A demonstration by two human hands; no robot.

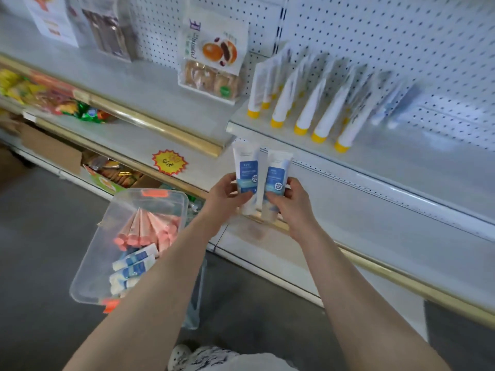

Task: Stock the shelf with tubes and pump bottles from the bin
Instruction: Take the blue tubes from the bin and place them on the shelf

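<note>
From the head camera we see both bare forearms reaching forward toward the shelving. The left hand [227,195] grips a white tube with a blue label [246,172], fingers curled round its lower half and the thumb pressed across the front. The right hand [293,207] grips a matching second tube [277,178] the same way, fingers wrapped behind and the thumb on the label. Both tubes stand upright, flat crimped ends up, side by side in the air; we cannot tell whether they touch. They are held in front of the white shelf [401,167], just below its front edge.

On that shelf a row of white tubes with yellow caps [310,113] stands cap down, leaning back toward the pegboard [401,36].

Lower left, on the dark floor [40,236], sits the clear plastic bin [88,263]. Inside it lie pink tubes [150,231] and, nearer us, several more blue-and-white tubes [134,261].

On the neighbouring shelf to the left stands a snack bag [211,60], and a red and yellow starburst tag [169,162] is stuck to a lower shelf.
</note>
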